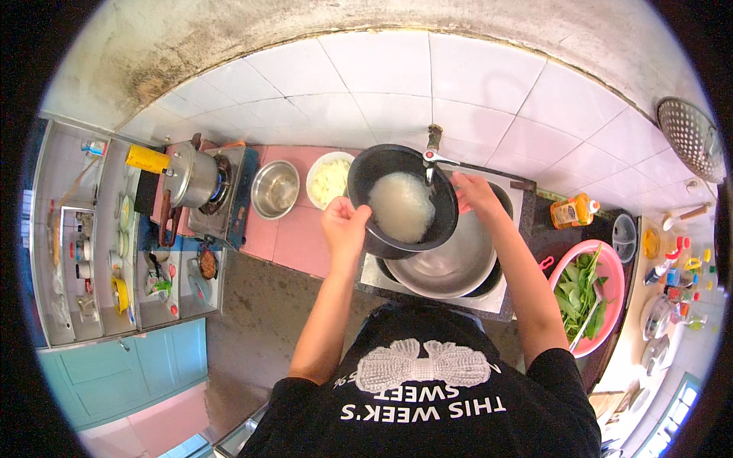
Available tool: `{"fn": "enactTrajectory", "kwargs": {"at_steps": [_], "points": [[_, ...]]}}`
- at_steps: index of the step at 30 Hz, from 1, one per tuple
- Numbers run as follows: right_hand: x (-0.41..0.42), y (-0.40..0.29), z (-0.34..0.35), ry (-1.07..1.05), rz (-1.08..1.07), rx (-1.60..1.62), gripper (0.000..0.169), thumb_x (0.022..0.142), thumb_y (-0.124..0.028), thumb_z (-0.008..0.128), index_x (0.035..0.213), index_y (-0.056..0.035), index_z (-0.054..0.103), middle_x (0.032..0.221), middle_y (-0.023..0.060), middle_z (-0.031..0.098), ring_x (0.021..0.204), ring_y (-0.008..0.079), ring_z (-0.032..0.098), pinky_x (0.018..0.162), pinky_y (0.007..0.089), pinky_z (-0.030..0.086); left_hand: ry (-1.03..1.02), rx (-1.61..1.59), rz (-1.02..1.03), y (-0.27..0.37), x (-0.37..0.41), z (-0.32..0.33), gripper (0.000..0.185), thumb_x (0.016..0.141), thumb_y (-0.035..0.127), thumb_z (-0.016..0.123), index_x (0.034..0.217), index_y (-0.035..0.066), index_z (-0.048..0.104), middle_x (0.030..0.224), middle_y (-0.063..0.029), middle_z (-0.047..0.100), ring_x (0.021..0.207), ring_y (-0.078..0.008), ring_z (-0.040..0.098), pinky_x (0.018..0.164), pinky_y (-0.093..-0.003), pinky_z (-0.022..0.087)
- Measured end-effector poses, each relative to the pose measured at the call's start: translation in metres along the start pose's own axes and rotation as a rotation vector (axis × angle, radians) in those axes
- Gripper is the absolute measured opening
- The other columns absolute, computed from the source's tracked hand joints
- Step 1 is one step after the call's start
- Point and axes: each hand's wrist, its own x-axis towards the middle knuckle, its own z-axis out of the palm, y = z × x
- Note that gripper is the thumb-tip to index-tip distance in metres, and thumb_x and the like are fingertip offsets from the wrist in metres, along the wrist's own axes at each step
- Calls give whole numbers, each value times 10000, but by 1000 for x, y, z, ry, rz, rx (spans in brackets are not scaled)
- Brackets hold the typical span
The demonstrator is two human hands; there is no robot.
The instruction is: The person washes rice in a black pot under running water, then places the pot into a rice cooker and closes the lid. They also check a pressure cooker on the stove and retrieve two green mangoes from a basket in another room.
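A dark inner pot (395, 246) with cloudy whitish liquid (402, 207) in it is held under the tap (430, 160). My left hand (345, 226) grips its near-left rim, thumb uppermost. At the pot's far-right side, close to the tap lever, is my right hand (476, 193); whether its fingers hold the rim cannot be made out. Below the pot, a wide metal basin (452, 272) sits in the sink (513, 269), partly covered by the pot. Pale grains seem to lie under the liquid, but they are too blurred to tell.
Left of the sink stand a white bowl of pale cut food (331, 174), a steel bowl (275, 190), and a pressure cooker (192, 174) over a lit gas burner (220, 186). To the right are a dish soap bottle (572, 210) and a pink basin (617, 286) of leafy greens (581, 289).
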Motion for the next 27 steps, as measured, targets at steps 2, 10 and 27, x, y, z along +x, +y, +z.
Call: {"fn": "enactTrajectory", "kwargs": {"at_steps": [2, 10, 27], "points": [[-8, -7, 0, 41, 11, -16, 710, 901, -633, 421, 1097, 25, 603, 647, 59, 632, 513, 119, 587, 453, 243, 439, -2, 0, -75, 6, -4, 0, 258, 715, -11, 663, 651, 99, 438, 579, 52, 475, 516, -26, 432, 477, -185, 322], [-1, -24, -3, 5, 90, -24, 806, 883, -686, 389, 1173, 47, 561, 675, 74, 633, 468, 105, 537, 425, 233, 395, 47, -77, -199, -8, -20, 2, 250, 719, -1, 672, 662, 108, 455, 585, 39, 505, 511, -51, 462, 489, -198, 354], [-8, -43, -7, -194, 159, 28, 731, 854, -690, 463, 1190, -42, 509, 802, 32, 635, 658, 115, 582, 614, 313, 458, 33, -182, -199, -42, -19, -11, 266, 716, -55, 628, 710, 137, 444, 623, 70, 439, 560, -46, 398, 554, -201, 348]]}}
